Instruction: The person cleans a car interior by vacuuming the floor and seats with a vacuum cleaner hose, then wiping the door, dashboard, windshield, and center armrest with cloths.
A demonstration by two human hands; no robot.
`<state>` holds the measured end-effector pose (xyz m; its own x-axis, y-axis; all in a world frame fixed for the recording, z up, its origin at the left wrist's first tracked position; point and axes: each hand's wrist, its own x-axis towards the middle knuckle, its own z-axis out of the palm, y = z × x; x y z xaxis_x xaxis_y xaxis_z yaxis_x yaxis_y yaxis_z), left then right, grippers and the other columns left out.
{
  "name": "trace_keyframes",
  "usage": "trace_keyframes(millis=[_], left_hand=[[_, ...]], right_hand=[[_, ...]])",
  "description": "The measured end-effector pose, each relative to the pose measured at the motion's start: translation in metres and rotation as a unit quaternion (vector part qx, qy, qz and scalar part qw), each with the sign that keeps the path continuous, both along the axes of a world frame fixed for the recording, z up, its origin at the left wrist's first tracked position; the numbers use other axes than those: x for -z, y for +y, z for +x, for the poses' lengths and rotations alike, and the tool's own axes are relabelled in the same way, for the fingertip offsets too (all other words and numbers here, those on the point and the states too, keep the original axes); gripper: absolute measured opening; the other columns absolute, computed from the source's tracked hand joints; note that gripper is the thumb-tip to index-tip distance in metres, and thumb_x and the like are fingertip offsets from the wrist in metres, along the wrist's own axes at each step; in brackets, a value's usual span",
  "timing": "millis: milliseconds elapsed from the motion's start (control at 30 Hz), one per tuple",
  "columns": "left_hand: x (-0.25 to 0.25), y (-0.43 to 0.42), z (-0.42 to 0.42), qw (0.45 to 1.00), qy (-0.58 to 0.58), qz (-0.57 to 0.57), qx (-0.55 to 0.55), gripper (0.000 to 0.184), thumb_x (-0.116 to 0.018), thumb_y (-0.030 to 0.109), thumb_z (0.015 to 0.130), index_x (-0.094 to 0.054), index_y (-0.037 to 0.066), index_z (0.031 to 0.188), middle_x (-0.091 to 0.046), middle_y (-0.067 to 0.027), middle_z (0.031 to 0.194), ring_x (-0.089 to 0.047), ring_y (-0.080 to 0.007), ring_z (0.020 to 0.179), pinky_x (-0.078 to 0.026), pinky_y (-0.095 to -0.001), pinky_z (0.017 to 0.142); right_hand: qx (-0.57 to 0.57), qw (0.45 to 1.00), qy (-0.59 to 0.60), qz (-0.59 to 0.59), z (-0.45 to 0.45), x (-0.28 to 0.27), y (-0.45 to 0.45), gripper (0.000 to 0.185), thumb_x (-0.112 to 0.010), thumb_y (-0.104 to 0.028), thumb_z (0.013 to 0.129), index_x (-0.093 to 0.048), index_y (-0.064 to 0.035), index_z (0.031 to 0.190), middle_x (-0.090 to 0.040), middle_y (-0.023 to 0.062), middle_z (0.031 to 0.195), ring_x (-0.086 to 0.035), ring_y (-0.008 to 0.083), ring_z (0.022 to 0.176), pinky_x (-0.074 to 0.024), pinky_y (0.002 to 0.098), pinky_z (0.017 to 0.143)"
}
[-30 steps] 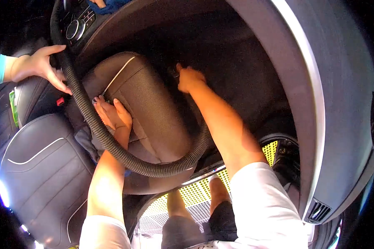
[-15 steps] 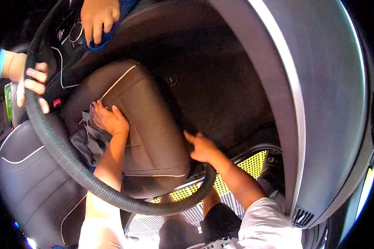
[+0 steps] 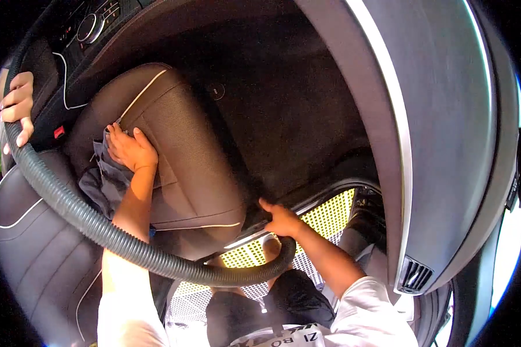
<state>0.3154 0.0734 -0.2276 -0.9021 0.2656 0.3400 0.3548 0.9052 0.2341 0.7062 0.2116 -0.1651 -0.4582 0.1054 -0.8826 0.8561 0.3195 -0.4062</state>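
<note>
My left hand (image 3: 132,149) lies with its fingers stretched flat on a crumpled dark grey cloth (image 3: 111,179), which rests on the brown leather seat cushion (image 3: 179,150). My right hand (image 3: 282,221) is low beside the cushion's outer edge, above the door sill. Its thumb points forward and its other fingers curl down out of sight. A ribbed grey vacuum hose (image 3: 127,248) loops across the seat and in front of my body, and its near end runs up under my right hand. Any nozzle there is lost in the dark.
Another person's hand (image 3: 18,110) grips the hose at far left. The seat backrest (image 3: 40,266) stands lower left, a console with a round knob (image 3: 90,28) upper left. Dark floor carpet (image 3: 283,110) lies ahead. The open door panel (image 3: 446,144) bounds the right. Yellow grating (image 3: 330,217) shows below.
The view has shifted, so the seat appears further left. The other person's hand with a blue cloth at the top has gone out of sight. My left hand stays on the grey cloth.
</note>
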Motion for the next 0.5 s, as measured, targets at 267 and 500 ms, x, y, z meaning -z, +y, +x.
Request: trace_keyframes(millis=[267, 500], left_hand=[[0.011, -0.006, -0.005, 0.998, 0.051, -0.048, -0.007, 0.060, -0.041, 0.043, 0.096, -0.042, 0.004, 0.141, -0.037, -0.0161, 0.150, -0.034, -0.0366, 0.137, -0.022, -0.0499, 0.113], [0.022, -0.011, -0.010, 0.998, 0.064, -0.011, 0.007, 0.061, -0.044, 0.044, 0.095, -0.044, 0.003, 0.140, -0.038, -0.0167, 0.149, -0.034, -0.0370, 0.137, -0.022, -0.0521, 0.112]], right_hand=[[-0.006, 0.986, -0.014, 0.163, -0.113, 0.030, 0.043, 0.089, -0.066, -0.012, 0.072, -0.028, -0.0273, 0.151, -0.043, 0.0307, 0.136, -0.055, 0.0445, 0.115, -0.0482, 0.0453, 0.096], [0.285, 0.958, 0.036, 0.002, 0.055, 0.035, 0.018, 0.084, -0.065, -0.002, 0.063, -0.040, 0.0022, 0.143, -0.045, 0.0197, 0.144, -0.042, 0.0268, 0.135, -0.0333, 0.0310, 0.111]])
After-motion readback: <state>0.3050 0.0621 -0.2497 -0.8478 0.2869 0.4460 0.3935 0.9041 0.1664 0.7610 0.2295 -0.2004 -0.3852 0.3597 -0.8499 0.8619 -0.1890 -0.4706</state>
